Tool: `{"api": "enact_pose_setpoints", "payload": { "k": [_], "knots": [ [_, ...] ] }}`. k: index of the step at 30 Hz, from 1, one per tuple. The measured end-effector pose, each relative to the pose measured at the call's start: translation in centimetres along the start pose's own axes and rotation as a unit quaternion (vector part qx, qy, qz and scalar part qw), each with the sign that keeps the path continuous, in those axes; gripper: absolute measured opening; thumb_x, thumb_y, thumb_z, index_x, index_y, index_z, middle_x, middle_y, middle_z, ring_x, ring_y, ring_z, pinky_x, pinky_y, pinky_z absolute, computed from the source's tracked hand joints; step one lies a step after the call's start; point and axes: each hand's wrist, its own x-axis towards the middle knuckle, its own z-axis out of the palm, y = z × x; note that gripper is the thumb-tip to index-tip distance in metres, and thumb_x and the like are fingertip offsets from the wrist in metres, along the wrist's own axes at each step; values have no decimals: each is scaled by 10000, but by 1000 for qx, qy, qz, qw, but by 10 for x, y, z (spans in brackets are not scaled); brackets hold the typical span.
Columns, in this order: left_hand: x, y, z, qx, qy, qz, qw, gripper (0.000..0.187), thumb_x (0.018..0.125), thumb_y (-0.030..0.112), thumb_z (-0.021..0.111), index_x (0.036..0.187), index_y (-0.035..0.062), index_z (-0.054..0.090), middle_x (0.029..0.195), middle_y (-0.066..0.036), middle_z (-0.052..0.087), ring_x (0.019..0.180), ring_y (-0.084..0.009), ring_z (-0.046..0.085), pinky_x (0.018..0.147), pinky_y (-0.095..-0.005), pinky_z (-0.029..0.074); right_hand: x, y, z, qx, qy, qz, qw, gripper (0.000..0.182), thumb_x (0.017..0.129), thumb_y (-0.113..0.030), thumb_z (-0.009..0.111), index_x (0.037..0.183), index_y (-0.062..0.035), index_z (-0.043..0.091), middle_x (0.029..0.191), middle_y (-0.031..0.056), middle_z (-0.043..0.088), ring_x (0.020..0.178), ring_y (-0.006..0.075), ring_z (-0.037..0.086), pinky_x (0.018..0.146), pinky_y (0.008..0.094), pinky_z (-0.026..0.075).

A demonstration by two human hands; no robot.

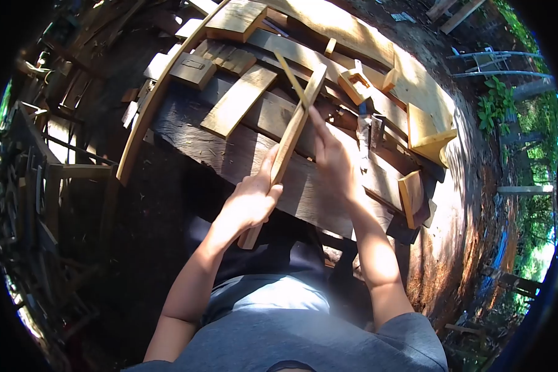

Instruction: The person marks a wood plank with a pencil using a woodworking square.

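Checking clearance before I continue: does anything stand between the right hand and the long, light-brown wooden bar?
Nothing visible: the right hand is beside the wooden bar, near where a thin, straight, yellowish stick crosses it. The left hand grips the bar nearer the body.

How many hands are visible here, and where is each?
2: the left hand grips the wooden bar; the right hand is farther up, by the near end of the thin yellow strip. No other hand shows.

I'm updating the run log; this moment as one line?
left hand: grips wooden bar | right hand: at thin strip crossing bar, grip unclear | bench: wood pieces
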Motion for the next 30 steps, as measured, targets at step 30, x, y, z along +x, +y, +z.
{"api": "enact_pose_setpoints", "payload": {
  "k": [30],
  "knots": [
    [4, -13, 9, 129, 65, 95, 985, 766, 895, 186, 520, 1554, 92, 140, 885, -300, 665, 841, -482, 661, 814, -531, 538, 19, -16, -29, -20, -155, 156, 975, 463, 984, -142, 490, 1444, -201, 493, 1158, 221, 663, 953, 358, 687, 867, 396, 520]
  ]
}}
